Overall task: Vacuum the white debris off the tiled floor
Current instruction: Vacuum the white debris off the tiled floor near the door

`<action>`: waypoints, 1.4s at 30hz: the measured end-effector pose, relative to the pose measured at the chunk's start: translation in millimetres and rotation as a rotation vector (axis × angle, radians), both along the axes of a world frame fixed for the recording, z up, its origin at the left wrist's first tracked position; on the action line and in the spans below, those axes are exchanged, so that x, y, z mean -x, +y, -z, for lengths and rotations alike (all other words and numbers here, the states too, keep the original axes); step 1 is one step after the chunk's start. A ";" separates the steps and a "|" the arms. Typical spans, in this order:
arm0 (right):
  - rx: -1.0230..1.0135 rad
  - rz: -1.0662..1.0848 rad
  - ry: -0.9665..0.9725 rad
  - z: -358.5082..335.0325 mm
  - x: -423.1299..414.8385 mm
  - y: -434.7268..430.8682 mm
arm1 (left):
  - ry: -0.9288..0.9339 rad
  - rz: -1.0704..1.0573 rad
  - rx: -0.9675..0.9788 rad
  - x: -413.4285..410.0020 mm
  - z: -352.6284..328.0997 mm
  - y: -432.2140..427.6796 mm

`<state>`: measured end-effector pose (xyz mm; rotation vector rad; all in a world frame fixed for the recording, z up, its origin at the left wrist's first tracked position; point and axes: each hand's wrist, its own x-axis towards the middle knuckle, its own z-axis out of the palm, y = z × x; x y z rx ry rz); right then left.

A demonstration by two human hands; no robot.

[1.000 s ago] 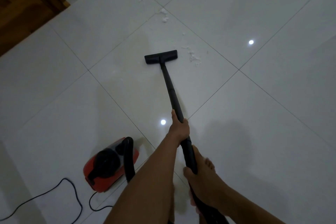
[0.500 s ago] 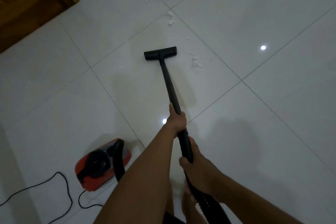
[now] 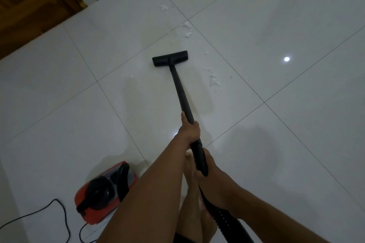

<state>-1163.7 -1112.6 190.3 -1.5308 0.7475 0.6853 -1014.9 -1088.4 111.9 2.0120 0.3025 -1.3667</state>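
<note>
Both hands grasp the one black vacuum wand (image 3: 180, 92) at lower centre of the frame. The left hand (image 3: 189, 130) sits higher up the tube with its fingers (image 3: 195, 124) clenched round it. The right hand (image 3: 211, 175) sits lower, its fingers (image 3: 197, 174) wrapped round the thicker end where the ribbed hose (image 3: 223, 221) joins. The wand slants up the frame to a single flat floor nozzle (image 3: 170, 58) lying on the tiled floor (image 3: 296, 144) near the centre.

The white debris lies well beyond the fingers, in three main patches. One patch (image 3: 214, 81) lies near the nozzle, to its lower right. A second patch (image 3: 187, 29) sits above the nozzle at a crossing of grout lines. A third, smaller patch (image 3: 164, 7) lies further up. A few loose flecks lie between them.

One red canister vacuum (image 3: 104, 187) stands at lower left, just beside the left forearm, with a black cord (image 3: 59, 209) looping off towards the left edge. A wooden door (image 3: 29, 2) fills the upper left corner. The right half of the frame is bare tile, with one bright light reflection (image 3: 286, 59). Bare feet (image 3: 189, 165) show under the arms.
</note>
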 end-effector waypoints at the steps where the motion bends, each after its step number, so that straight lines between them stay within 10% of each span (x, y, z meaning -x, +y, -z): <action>1: 0.005 -0.004 0.005 1.2 -5.6 -1.9 | 0.004 -0.004 0.000 -6.3 1.5 -2.1; 42: -0.142 0.094 0.130 -14.4 -225.4 -49.3 | -0.021 0.008 -0.010 -223.8 -4.4 -50.1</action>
